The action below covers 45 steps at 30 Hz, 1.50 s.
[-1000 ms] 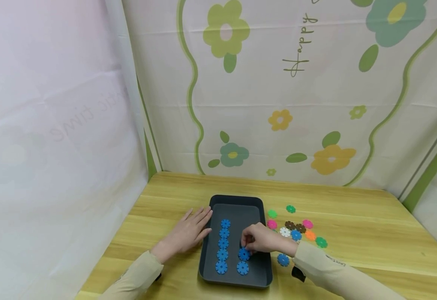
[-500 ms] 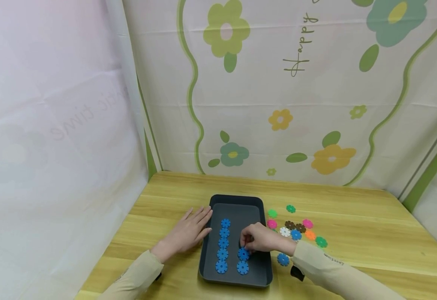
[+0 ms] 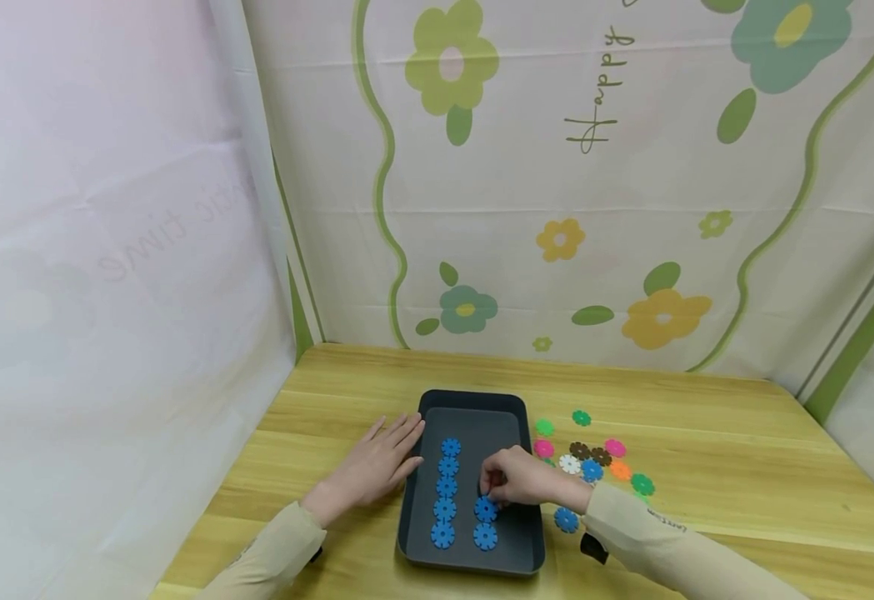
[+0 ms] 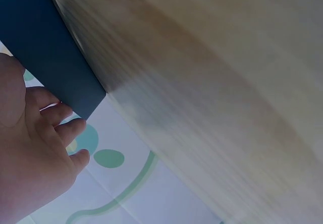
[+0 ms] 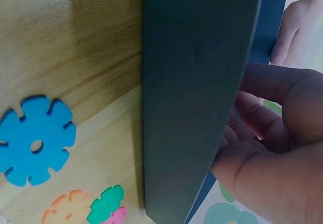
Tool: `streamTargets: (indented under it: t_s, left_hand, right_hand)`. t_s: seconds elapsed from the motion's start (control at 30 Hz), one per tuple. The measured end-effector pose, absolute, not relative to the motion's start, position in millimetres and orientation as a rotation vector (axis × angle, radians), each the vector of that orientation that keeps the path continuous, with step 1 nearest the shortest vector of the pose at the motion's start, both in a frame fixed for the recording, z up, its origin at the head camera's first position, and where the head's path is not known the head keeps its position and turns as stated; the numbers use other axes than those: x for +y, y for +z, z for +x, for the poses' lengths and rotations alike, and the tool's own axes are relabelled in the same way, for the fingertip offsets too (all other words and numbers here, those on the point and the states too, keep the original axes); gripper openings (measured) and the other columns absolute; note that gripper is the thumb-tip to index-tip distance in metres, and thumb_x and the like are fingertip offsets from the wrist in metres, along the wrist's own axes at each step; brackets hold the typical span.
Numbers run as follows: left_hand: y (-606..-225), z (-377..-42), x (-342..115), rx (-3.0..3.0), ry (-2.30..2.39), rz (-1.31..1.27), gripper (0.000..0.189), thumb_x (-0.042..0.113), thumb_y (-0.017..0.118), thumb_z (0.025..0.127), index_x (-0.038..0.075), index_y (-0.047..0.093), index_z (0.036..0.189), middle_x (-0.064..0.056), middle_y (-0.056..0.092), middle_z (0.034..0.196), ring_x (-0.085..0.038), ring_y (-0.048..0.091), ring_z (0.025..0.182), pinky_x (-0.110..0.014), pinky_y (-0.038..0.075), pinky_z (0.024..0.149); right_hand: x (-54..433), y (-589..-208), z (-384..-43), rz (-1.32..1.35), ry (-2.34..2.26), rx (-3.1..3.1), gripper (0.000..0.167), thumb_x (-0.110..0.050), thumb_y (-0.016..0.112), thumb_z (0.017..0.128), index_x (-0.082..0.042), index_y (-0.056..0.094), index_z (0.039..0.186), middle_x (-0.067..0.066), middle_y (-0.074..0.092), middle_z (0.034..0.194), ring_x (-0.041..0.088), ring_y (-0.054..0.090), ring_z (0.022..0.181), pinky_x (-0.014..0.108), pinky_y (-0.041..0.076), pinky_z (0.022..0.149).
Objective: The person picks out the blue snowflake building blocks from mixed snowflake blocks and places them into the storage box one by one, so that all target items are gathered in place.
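A dark grey tray [image 3: 504, 429] lies on the wooden table. In its left half, several blue notched plastic discs [image 3: 446, 487] form a column. A shorter column on the right has one blue disc [image 3: 485, 537] at the near end, with another blue disc [image 3: 486, 508] just beyond it. My right hand [image 3: 530, 479] reaches over the right wall and pinches that farther disc with curled fingers. In the right wrist view the tray wall hides the fingertips. My left hand [image 3: 377, 467] rests with extended fingers against the left rim; the left wrist view shows fingers [image 4: 70, 130] beside the wall.
Right of the tray, loose notched discs lie on the table: blue [image 3: 566, 520], white [image 3: 570, 464], brown [image 3: 580, 451], orange [image 3: 620, 471], pink [image 3: 615, 448] and green [image 3: 642, 484]. A flower-patterned cloth [image 3: 511, 183] hangs behind the table, with another cloth [image 3: 144, 333] at the left.
The disc at my right fingers has shifted very slightly left, lining up over the near disc. My left hand and the tray have stayed put.
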<state>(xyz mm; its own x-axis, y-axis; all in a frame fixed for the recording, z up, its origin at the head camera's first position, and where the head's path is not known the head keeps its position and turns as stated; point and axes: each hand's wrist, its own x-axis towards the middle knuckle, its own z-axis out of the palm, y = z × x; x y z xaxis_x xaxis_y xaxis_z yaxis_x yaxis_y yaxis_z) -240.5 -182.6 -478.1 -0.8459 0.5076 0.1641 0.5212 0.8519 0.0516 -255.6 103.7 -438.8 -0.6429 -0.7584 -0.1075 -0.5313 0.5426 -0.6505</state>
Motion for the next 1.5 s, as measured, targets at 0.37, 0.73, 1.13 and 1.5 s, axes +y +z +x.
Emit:
streamTargets:
  t_s: [0.37,0.73,1.13,1.5]
  left_hand:
    - [-477,-240,-181,-2.883,-0.142,-0.810,0.060,0.044,0.041,0.106,0.009,0.036,0.155,-0.007,0.035,0.161,-0.027,0.036,0.149,-0.053,0.027,0.122]
    - [-478,-240,-181,-2.889,-0.141,-0.807,0.060,0.044,0.041,0.106,0.010,0.036,0.155,-0.006,0.035,0.162,-0.027,0.035,0.149,-0.054,0.027,0.122]
    - [-479,-239,-182,-2.892,-0.134,-0.804,0.060,0.044,0.040,0.106,0.010,0.035,0.155,-0.006,0.034,0.162,-0.027,0.035,0.149,-0.053,0.026,0.123]
    - [-479,-240,-183,-2.885,-0.143,-0.801,0.060,0.045,0.039,0.106,0.010,0.035,0.155,-0.006,0.034,0.162,-0.027,0.036,0.149,-0.053,0.026,0.123]
  right_hand:
    - [105,-440,-254,-1.080,-0.817,2.429,0.006,-0.002,0.070,0.089,-0.005,0.070,0.084,0.003,0.070,0.074,-0.003,0.057,0.059,0.015,0.050,0.057]
    - [108,-439,-254,-1.097,-0.815,2.470,0.004,-0.005,0.072,0.088,-0.004,0.071,0.084,0.002,0.071,0.077,-0.001,0.060,0.062,0.015,0.051,0.059]
    - [138,-418,-259,-0.971,-0.938,2.469,0.004,-0.007,0.067,0.092,-0.003,0.068,0.091,0.004,0.069,0.083,0.016,0.068,0.071,0.019,0.053,0.062]
    - [185,-414,-255,-1.008,-0.974,2.548,0.006,-0.007,0.064,0.094,-0.002,0.067,0.092,0.011,0.070,0.085,0.015,0.067,0.069,0.020,0.052,0.060]
